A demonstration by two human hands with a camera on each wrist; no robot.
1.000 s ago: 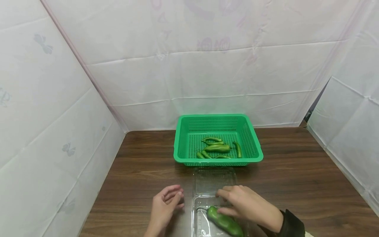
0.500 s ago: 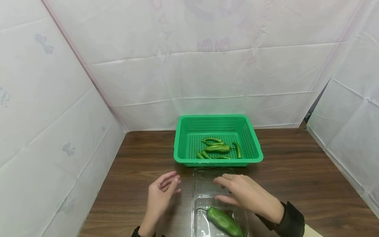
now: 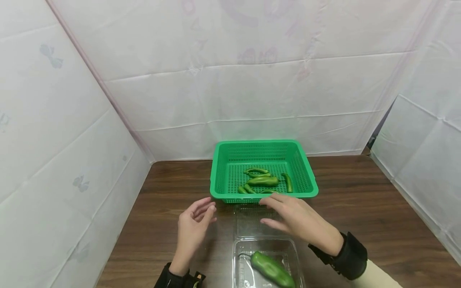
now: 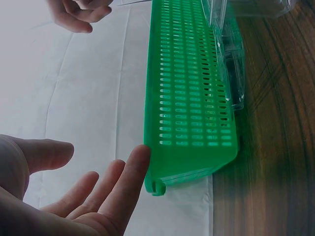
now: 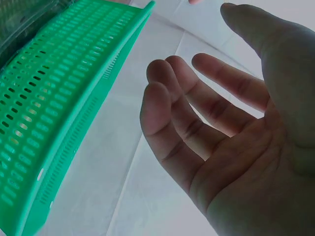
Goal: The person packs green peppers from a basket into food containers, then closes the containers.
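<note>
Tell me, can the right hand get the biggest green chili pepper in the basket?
Probably yes. The right hand holds nothing, near the open-topped green plastic basket. Nothing seems to lie over the biggest green chili pepper there; the hand would just have to clear the front rim.

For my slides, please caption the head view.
Left hand and right hand, empty, near a green basket of peppers; one pepper lies in a clear container.

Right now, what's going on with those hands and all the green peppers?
A person's left hand and right hand are near the green basket, holding nothing. Some green peppers lie in the basket. One big pepper lies in the clear box, closer to the person, and its lid is open.
</note>
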